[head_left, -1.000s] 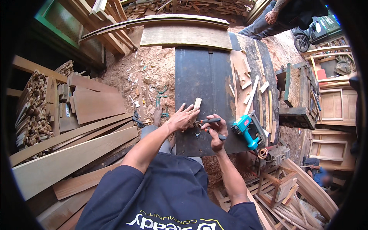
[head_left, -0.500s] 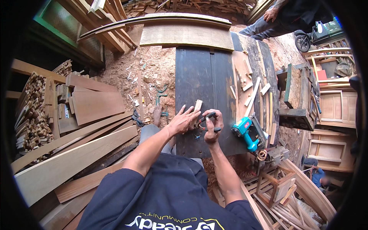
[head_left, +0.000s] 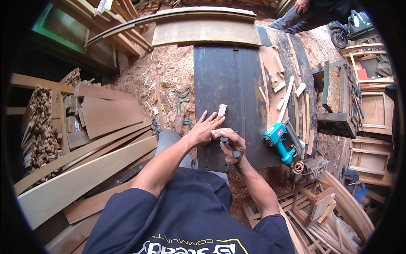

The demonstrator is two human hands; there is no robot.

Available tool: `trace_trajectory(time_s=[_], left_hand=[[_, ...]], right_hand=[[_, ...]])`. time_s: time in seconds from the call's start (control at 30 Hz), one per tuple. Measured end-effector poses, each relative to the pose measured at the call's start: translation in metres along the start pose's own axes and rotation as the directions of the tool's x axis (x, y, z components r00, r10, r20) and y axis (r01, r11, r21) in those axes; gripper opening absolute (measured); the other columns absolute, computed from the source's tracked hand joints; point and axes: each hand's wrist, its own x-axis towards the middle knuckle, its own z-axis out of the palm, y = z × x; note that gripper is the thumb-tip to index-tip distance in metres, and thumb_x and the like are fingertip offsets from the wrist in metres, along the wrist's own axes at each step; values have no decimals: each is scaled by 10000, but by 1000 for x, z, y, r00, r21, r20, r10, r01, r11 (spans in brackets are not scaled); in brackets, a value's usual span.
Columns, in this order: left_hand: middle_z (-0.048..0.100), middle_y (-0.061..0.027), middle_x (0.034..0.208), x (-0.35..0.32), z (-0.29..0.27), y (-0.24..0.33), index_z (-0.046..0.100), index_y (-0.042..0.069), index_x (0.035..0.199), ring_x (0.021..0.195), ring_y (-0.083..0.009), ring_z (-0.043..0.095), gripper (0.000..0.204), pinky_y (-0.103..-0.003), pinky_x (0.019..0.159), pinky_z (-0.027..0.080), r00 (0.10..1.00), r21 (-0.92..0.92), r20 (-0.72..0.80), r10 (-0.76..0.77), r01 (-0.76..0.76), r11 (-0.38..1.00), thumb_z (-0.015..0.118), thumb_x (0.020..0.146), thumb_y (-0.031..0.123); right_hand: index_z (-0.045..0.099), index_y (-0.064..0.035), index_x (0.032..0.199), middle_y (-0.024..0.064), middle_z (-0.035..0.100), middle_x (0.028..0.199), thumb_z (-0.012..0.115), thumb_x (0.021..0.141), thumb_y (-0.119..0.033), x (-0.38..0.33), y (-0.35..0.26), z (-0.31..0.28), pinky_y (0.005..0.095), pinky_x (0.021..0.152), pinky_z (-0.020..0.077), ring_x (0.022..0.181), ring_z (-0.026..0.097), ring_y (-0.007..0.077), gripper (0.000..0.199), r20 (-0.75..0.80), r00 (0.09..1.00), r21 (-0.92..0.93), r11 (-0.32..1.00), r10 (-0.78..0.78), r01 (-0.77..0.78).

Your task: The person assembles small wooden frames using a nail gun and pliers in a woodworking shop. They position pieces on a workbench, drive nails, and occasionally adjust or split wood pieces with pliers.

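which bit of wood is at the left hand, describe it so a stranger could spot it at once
Start at the dark worktop mid-picture and go to the left hand near its left edge. Jutting out past that hand is a short, pale wood piece. Unlike the loose strips along the worktop's right side, it has a hand on it.

You've got 2 hands mid-frame: 1 left hand, 1 right hand. 1 pair of pliers with you, 2 handle ends showing. 1 small wood block at your left fingertips. 1 dark tabletop, centre. Right of centre, 1 teal nail gun. Left of centre, 1 green clamp. 2 other people: 1 upper right, 1 lower right. Stick stack, far left: too many to count.
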Motion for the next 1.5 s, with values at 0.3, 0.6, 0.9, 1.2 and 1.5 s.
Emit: trace_trajectory(time_s=[0.3,0.6,0.9,1.2,1.5], left_hand=[[262,-139,1627,0,-5,10,198,91,1579,1522,-339,190,1008,-593,1218,122,996,-1,68,-51,51,999,704,708,69],[294,-201,1594,3,-9,11,347,31,1509,1523,-387,135,817,-549,1237,95,994,-92,11,-106,106,990,652,756,120],[320,-211,1580,7,3,6,521,8,1392,1494,-414,218,599,-599,1200,159,991,164,97,-89,72,984,595,858,269],[347,-206,1558,12,27,-17,370,106,1519,1490,-445,195,824,-673,1174,129,1000,97,-11,5,-4,995,702,792,307],[401,-241,1482,4,8,2,432,28,1428,1450,-444,233,682,-637,1189,90,998,-62,38,-55,57,996,641,793,161]], right_hand=[[540,26,1121,84,620,944,631,925,-43,19,12,3,278,783,490,850,602,126,227,-113,960,224,948,255,-225],[582,22,1028,95,638,899,623,908,-34,41,10,7,286,768,503,839,617,134,138,-168,901,18,916,399,-402],[622,40,1014,145,641,937,615,833,-78,44,30,4,335,783,505,852,626,212,216,-198,947,-192,937,254,-292],[634,39,1050,209,693,938,666,887,-110,58,30,12,376,778,532,878,704,304,223,-279,919,-270,896,277,-352],[676,-17,1059,142,718,991,671,863,-144,87,48,22,356,776,536,869,675,218,234,-357,834,-187,843,421,-505]])
